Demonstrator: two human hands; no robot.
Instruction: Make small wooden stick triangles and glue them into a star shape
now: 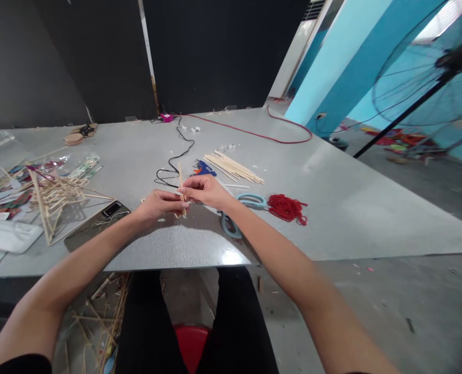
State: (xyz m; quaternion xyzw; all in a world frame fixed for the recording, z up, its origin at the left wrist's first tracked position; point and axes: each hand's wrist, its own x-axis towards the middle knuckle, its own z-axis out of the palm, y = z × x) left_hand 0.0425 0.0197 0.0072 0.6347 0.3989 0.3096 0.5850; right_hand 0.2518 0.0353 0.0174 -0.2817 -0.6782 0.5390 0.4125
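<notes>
Several thin wooden sticks (pixel 180 174) stand roughly upright between my two hands above the table's front part. My left hand (pixel 160 203) is closed, its thumb and fingers pinching the sticks low down. From the other side my right hand (pixel 205 190) pinches the same sticks higher up, fingertips close to those of the left. Just behind my right hand lies a blue glue gun (pixel 204 168), partly hidden. Scissors with light blue handles (pixel 231 227) lie under and beside my right wrist. A pile of loose wooden sticks (pixel 234 167) rests beyond it.
Red yarn (pixel 287 208) lies right of the scissors. On the left are a stick frame (pixel 59 200), a phone-like device (pixel 111 209) on a dark board, and plastic packets (pixel 84 167). A black cord (pixel 180 140) and red cable (pixel 250 134) cross the table (pixel 351 208). A fan (pixel 445 67) stands right.
</notes>
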